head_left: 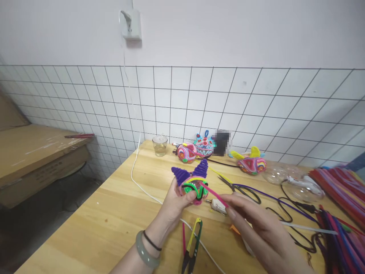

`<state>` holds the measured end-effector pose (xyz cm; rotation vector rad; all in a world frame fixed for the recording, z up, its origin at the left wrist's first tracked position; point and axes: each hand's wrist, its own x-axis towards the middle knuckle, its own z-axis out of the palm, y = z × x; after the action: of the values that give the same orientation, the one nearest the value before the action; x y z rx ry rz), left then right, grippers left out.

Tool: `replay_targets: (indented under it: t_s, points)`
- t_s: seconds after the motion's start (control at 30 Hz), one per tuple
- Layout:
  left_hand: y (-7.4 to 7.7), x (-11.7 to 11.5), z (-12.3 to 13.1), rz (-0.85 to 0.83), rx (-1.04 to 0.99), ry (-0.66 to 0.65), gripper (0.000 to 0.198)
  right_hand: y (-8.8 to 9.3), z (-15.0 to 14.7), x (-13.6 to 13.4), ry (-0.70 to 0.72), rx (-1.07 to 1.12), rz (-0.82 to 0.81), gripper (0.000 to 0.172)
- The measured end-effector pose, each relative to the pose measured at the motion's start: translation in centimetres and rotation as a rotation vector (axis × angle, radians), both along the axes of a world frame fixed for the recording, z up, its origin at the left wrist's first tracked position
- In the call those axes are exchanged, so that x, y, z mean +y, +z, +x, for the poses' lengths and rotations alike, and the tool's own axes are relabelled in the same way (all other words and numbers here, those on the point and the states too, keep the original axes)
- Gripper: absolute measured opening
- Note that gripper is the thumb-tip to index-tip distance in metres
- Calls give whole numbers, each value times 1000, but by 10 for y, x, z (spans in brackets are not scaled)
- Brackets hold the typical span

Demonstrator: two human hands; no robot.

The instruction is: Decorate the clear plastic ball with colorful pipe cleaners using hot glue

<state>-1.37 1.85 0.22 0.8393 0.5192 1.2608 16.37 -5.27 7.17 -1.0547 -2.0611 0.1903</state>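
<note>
Your left hand (174, 204) is clamped round the purple-finned ornament (192, 180), right hand (252, 224) pinching the pink pipe cleaner (213, 194), which may kink or sit crooked if you push unevenly

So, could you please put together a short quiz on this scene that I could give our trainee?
1. Multiple choice: the right hand pinches a thin strip of which colour? A) white; B) pink; C) blue.

2. True or false: in the picture, the glass cup stands farther left than the black-handled scissors.

3. Fill in the blank: the toy held in the left hand has two pointed pieces on top, coloured ____.

Key: 1. B; 2. True; 3. purple.
</note>
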Motion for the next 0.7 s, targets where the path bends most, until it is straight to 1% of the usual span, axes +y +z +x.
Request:
replay_targets:
  t_s: [0.1, 0.2, 0.3, 0.47, 0.6, 0.7]
  points:
    - [2, -3, 1, 3, 26, -31, 65, -10, 3, 5, 41, -62, 31, 35]
    - [6, -5, 3, 33, 43, -52, 69, -13, 7, 9, 76, -109, 17, 36]
    - [8, -6, 3, 65, 36, -48, 70, -10, 11, 11, 69, -120, -1, 33]
    - [6, -6, 3, 41, 46, -45, 69, -5, 13, 12, 71, -95, 5, 28]
    - [6, -5, 2, -14, 32, -46, 64, 1, 13, 12, 17, -51, -1, 21]
    - [8, -4, 1, -30, 21, -22, 57, 4, 12, 10, -4, -11, -60, 19]
